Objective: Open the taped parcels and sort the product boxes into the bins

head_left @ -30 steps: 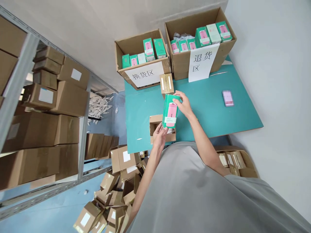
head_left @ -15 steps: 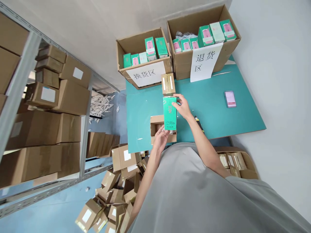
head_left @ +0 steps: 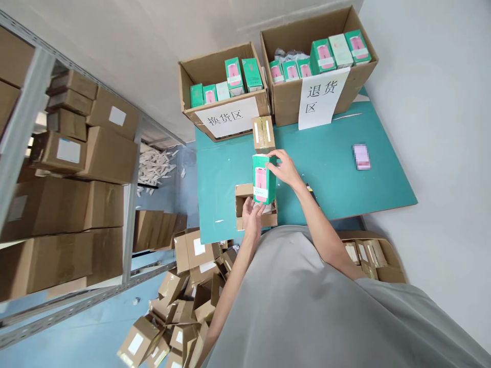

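Observation:
Between my two hands a green product box (head_left: 270, 185) with a pink cup picture on its face is held upright above the table. My right hand (head_left: 284, 167) grips its upper right corner with thumb and fingers. Under its lower edge, my left hand (head_left: 252, 214) supports it with the fingers closed against the bottom. Below and partly behind it stands an open small carton (head_left: 240, 224) at the table's front edge. Just beyond the green box, a closed brown carton (head_left: 263, 134) with white strips rests on the table.
Two large cartons, the left one (head_left: 187, 116) and the right one (head_left: 284, 105), stand at the back with green boxes and paper signs. A blurred pink item (head_left: 361, 157) lies right on the green table (head_left: 326, 179). Shelves of cartons (head_left: 107, 153) rise left; loose cartons (head_left: 180, 306) cover the floor.
The green box has been turned in my hands: its plain green lettered face has given way to the face with the pink cup picture. Both hands still hold it in nearly the same place.

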A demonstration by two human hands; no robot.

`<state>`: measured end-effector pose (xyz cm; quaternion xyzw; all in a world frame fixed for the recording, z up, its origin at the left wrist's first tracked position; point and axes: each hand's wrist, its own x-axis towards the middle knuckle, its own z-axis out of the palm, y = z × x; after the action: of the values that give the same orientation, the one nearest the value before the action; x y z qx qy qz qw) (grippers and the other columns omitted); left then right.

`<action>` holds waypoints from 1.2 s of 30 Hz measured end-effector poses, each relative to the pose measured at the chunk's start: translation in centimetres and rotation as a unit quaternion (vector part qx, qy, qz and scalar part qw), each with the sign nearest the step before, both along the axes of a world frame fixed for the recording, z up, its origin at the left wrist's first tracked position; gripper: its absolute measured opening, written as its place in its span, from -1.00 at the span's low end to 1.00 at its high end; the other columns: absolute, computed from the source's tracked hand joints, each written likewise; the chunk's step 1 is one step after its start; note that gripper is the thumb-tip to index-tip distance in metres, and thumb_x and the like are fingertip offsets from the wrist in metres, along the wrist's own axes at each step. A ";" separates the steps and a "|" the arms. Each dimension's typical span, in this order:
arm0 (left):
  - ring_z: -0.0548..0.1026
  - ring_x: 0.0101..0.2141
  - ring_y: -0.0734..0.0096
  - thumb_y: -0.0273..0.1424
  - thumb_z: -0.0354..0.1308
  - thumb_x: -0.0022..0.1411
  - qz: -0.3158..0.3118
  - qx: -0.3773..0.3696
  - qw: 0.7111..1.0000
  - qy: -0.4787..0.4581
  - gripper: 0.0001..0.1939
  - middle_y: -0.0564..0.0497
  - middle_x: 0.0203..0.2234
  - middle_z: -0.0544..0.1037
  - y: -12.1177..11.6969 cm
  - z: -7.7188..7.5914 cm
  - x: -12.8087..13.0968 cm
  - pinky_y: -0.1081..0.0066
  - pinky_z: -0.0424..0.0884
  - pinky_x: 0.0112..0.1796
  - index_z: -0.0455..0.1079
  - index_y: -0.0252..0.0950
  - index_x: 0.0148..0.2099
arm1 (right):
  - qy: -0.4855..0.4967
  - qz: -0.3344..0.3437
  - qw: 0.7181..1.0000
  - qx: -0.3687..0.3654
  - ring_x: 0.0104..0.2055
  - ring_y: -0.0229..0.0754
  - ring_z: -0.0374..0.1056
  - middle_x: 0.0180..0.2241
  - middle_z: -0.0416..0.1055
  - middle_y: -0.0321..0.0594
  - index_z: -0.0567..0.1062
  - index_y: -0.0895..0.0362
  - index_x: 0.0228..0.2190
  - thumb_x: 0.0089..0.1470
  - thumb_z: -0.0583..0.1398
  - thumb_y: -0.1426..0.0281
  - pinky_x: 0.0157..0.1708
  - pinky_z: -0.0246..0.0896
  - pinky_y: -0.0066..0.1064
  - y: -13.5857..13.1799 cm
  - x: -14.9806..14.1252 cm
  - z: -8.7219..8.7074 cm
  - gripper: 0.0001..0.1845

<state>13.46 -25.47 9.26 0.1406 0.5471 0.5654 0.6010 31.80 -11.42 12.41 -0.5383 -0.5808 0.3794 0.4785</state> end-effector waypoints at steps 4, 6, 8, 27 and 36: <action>0.67 0.11 0.19 -0.50 0.49 0.15 0.018 -0.047 0.996 -0.071 -0.61 -0.12 -0.02 0.69 0.5 0.2 -0.5 0.13 0.49 0.31 0.49 -0.25 0.00 | 0.047 0.016 0.999 -0.016 0.12 0.04 0.49 0.07 0.51 -0.09 0.65 0.01 -0.10 0.14 0.31 0.27 0.05 0.55 -0.11 0.1 0.6 -1.3 -0.72; 0.69 0.07 0.24 -0.54 0.43 0.20 0.016 -0.067 0.993 -0.094 -0.76 -0.12 -0.08 0.69 0.6 0.4 -0.7 0.17 0.51 0.30 0.51 -0.28 -0.11 | 0.059 0.030 0.998 -0.016 0.10 0.03 0.51 0.04 0.55 -0.11 0.66 0.02 -0.09 0.15 0.29 0.26 0.10 0.53 -0.10 0.2 0.8 -1.8 -0.71; 0.69 0.07 0.23 -0.52 0.38 0.29 0.019 -0.087 0.989 -0.120 -0.88 -0.16 -0.05 0.70 0.7 0.7 -0.8 0.17 0.55 0.28 0.52 -0.29 -0.16 | 0.057 0.040 0.998 -0.008 0.11 0.05 0.52 0.02 0.61 -0.15 0.67 0.01 -0.09 0.16 0.27 0.27 0.20 0.47 -0.04 0.4 1.0 -2.1 -0.70; 0.72 0.02 0.22 -0.44 0.38 0.39 0.029 -0.108 0.983 -0.147 -0.95 -0.13 -0.22 0.74 0.9 0.5 -0.4 0.22 0.59 0.24 0.59 -0.30 -0.18 | 0.093 0.051 0.994 0.012 0.21 0.09 0.53 0.17 0.56 -0.08 0.61 -0.04 0.02 0.26 0.33 -0.03 0.21 0.53 -0.02 0.4 0.4 -2.0 -0.56; 0.70 0.08 0.32 -0.60 0.46 0.22 0.011 -0.058 0.991 -0.122 -0.73 -0.05 -0.08 0.76 0.9 0.3 -0.4 0.33 0.46 0.33 0.64 -0.26 -0.06 | 0.024 0.007 0.999 0.041 0.27 0.11 0.46 0.22 0.53 -0.06 0.62 -0.03 -0.03 0.19 0.42 -0.01 0.22 0.49 -0.05 0.2 0.2 -1.0 -0.56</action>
<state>13.10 -24.54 9.58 0.0292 0.5031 0.5525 0.6639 32.00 -11.26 11.46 -0.5048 -0.5881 0.3715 0.5112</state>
